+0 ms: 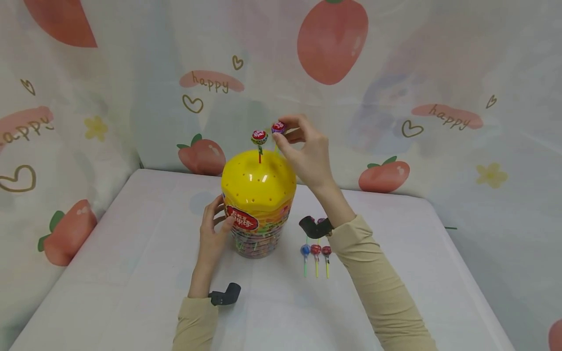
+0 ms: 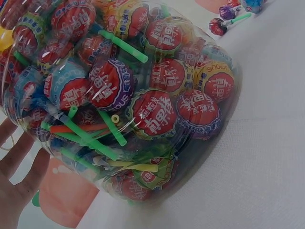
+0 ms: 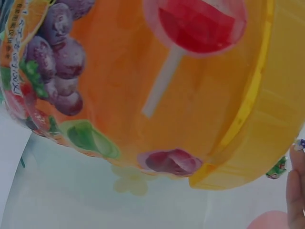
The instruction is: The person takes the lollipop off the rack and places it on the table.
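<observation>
A tall clear jar [image 1: 258, 241] full of wrapped lollipops [image 2: 152, 113] stands on the table under a yellow domed lid [image 1: 246, 183] dotted with small holes. My left hand [image 1: 212, 239] holds the jar's left side, thumb toward the front label and fingers round behind. One lollipop [image 1: 259, 137] stands upright in the lid on a red stick. Just right of it, my right hand [image 1: 311, 153] pinches another lollipop [image 1: 278, 127] by its purple-and-red wrapped head. Its pale yellow stick points down at the lid; whether the tip sits in a hole cannot be seen.
Right of the jar, several lollipops lie on the white table [image 1: 145, 273], with a blue one [image 1: 305, 250], a red one [image 1: 315, 249] and a dark red one [image 1: 327, 250] in the near row. The right wrist's black camera [image 1: 315, 228] partly hides those behind. A strawberry-print curtain [image 1: 281, 87] surrounds the table.
</observation>
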`<state>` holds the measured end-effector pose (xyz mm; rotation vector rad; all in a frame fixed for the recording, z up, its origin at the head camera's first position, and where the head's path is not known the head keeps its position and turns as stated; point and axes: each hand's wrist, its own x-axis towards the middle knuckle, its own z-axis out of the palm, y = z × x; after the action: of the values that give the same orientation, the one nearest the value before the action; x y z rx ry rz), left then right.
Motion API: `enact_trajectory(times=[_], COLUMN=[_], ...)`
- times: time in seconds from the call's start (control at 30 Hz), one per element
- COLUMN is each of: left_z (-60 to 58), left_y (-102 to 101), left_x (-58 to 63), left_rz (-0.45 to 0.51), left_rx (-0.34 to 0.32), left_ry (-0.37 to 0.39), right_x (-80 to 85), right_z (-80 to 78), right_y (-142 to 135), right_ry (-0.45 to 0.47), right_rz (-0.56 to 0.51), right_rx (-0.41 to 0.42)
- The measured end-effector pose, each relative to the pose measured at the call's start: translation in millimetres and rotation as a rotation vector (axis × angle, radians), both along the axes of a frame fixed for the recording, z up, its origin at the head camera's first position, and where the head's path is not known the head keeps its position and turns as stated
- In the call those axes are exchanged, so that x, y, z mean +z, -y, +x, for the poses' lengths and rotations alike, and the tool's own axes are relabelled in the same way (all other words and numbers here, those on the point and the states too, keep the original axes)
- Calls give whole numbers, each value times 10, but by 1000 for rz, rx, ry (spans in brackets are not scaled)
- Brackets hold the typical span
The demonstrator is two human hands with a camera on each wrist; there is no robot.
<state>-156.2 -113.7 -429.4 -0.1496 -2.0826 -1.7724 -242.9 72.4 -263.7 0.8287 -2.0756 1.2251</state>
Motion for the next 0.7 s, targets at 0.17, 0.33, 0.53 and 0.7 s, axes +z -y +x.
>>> enact_trajectory(times=[0.17,0.33,0.53,0.7], left_z=[-7,-9,-6,1], left_y=[-4,-5,-6,-3], left_x=[-9,-15,-10,2], left_rz=[0,4,4,-3], left_rx=[-3,-8,-5,5], left_ry=[-6,-4,8,11], right_x=[36,41,-30,-111], right_z=[41,113,210,315], right_y=[-42,-127,-259,-366], right_ry=[-5,-15,-51,-55], right_rz=[-20,-35,-71,-89], right_rx=[-8,-19,-32,-41])
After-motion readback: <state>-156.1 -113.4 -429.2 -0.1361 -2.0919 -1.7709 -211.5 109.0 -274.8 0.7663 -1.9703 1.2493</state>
